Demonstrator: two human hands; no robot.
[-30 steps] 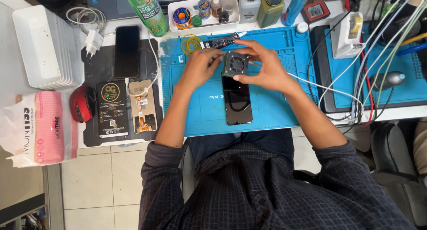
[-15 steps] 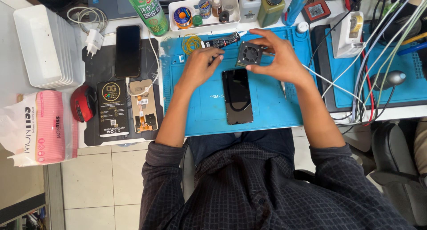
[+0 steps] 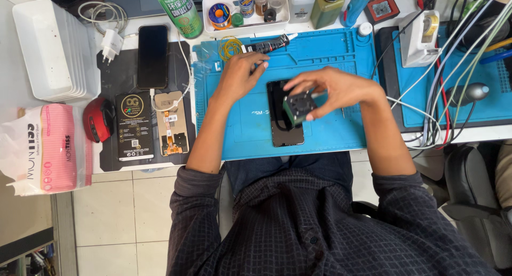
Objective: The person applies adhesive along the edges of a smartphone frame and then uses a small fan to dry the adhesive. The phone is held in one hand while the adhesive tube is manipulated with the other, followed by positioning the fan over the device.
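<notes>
While right hand (image 3: 333, 89) fingers grip boxy fan (image 3: 298, 106), left hand (image 3: 240, 73) loosely curled on rubbery blue mat (image 3: 330, 52).

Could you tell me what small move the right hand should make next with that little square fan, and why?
Probably lower it a little and steady it. The right hand holds the small square fan tilted just above the dark phone on the blue mat, while the left hand rests apart from it.

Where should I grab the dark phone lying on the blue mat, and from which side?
Pinch the dark phone by its long side edges near the lower end, coming from the body side. It lies flat on the blue mat, and the right hand holds a small square fan over its upper half, so only the lower part is free.
</notes>
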